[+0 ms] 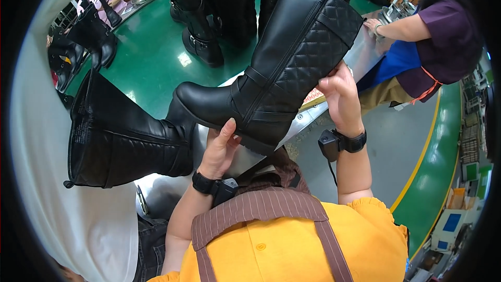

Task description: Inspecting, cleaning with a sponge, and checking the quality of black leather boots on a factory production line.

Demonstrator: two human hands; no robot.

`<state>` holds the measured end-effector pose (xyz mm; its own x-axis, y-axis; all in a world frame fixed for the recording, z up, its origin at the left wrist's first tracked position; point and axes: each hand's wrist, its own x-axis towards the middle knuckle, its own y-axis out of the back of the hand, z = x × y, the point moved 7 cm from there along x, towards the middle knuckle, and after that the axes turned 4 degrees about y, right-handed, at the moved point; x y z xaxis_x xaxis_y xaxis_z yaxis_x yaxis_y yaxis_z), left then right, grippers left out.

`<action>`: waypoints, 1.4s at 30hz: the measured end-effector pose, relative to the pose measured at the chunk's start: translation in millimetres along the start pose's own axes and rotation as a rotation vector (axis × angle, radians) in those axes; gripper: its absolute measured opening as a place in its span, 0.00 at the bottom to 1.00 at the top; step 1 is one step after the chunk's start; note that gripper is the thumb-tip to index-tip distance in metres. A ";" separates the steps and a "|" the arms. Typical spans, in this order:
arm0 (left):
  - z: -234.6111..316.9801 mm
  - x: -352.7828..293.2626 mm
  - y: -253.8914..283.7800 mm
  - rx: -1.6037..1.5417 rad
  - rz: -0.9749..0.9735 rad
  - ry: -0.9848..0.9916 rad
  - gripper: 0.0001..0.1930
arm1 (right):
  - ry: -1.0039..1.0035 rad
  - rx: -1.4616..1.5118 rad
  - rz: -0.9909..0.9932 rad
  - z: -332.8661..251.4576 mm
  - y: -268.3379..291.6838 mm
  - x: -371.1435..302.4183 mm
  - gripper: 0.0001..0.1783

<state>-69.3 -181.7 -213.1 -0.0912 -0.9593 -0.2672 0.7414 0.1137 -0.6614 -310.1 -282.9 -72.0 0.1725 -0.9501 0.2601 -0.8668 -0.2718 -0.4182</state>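
A tall black boot with a side zip, ankle straps and a quilted shaft panel is held up tilted before me, its toe to the left and its top toward the upper right. My left hand grips the sole from below, thumb on the edge near the arch. Against the back of the quilted shaft, my right hand is closed with its fingers bent; the fingertips are partly hidden behind the boot. A second black boot lies on its side at the left, close to the held boot's toe.
Several black boots stand on the green surface ahead, with more black boots at the far left. A metal table edge runs beneath the held boot. A person in purple stands at right, a white-clothed person at left.
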 end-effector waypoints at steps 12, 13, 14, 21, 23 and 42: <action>17.3 1.3 -26.3 -0.103 -0.032 0.055 0.30 | 0.042 -0.042 0.015 13.1 -8.1 0.8 0.20; 18.2 -0.1 -28.0 -0.078 -0.021 0.036 0.33 | 0.051 -0.060 0.018 12.9 -8.1 0.0 0.20; 16.6 -1.5 -28.6 -0.074 -0.004 0.056 0.34 | 0.061 -0.077 0.023 12.6 -8.3 -0.6 0.20; 16.1 -0.8 -33.4 -0.057 0.005 0.077 0.37 | 0.086 -0.095 0.051 10.9 -13.3 -0.2 0.19; 16.9 0.7 -33.6 -0.068 0.015 0.088 0.39 | 0.090 -0.096 0.062 11.7 -13.9 -0.2 0.20; 15.3 -1.2 -50.0 -0.365 -0.112 0.235 0.37 | 0.143 -0.193 0.101 9.4 -30.1 -8.6 0.36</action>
<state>-96.1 -190.2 -169.0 -0.3380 -0.8907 -0.3039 0.4392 0.1363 -0.8880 -281.1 -268.0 -69.8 0.0246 -0.9357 0.3519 -0.9517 -0.1297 -0.2782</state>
